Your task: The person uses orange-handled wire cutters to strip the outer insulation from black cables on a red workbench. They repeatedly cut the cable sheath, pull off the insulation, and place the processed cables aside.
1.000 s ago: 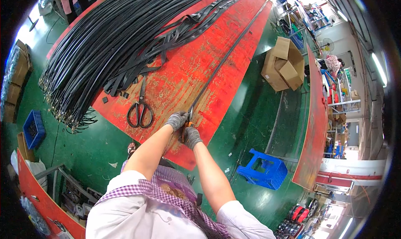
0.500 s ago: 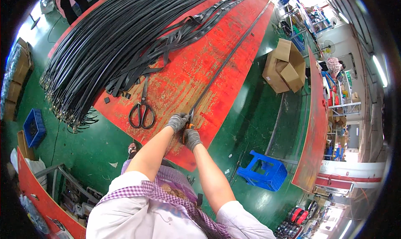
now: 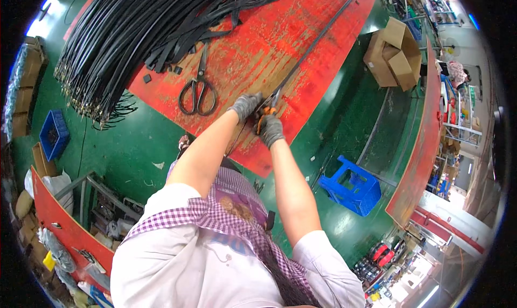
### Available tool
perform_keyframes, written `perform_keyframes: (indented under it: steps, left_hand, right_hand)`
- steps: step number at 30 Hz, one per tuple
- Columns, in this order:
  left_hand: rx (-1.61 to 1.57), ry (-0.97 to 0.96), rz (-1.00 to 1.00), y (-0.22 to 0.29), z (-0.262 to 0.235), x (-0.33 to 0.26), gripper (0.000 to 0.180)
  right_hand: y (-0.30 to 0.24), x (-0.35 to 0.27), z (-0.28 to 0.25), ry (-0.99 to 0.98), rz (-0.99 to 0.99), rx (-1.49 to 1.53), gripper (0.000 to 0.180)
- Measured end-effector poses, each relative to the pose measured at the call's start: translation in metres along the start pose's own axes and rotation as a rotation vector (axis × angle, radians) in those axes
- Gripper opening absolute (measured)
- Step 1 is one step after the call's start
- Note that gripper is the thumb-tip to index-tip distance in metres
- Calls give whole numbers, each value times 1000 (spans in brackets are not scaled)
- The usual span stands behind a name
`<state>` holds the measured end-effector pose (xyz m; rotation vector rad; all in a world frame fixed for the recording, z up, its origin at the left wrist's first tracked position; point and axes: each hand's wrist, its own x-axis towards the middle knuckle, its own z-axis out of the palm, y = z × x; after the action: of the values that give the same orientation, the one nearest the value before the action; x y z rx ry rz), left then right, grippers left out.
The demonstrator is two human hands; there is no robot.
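Head view shows us the red bench, worn to bare wood in patches. Largest on it is the thick bundle of black cords, which fills the left side and droops past the left edge with its metal-tipped ends. Beyond the bench's right edge, on the green floor, we see an open cardboard box and a blue stool. Loose flat straps lie against the bundle's right flank.

The dark strip runs long and nearly straight beside the right edge, from the far end down to our hands near the near right corner. We judge it light, bendy along its length, hard to damage and perhaps a little slick; the best hold seems close to its near end, flat between thumb and fingers. Black scissors rest by the near edge, left of us, with nobody touching them.

Our gloved left hand is closed on the strip's near end, and our gloved right hand is wrapped around an orange-handled tool. Its metal nose sits right beside the strip; we cannot tell whether it bites. Smallest are black square scraps near the left corner.
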<state>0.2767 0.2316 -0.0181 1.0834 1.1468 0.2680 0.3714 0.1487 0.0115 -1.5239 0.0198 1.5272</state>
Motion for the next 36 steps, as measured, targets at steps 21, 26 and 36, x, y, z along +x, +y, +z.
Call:
perform_keyframes:
  steps: [21, 26, 36]
  left_hand:
    - [-557, -17, -27, 82, 26, 10, 34]
    - [-47, 15, 117, 74, 20, 38, 30]
    - [247, 15, 68, 104, 30, 47, 26]
  right_hand:
    - [-62, 30, -5, 111, 73, -65, 10]
    - [-62, 5, 14, 39, 185, 11, 31]
    - [-122, 24, 1, 160, 129, -32, 16]
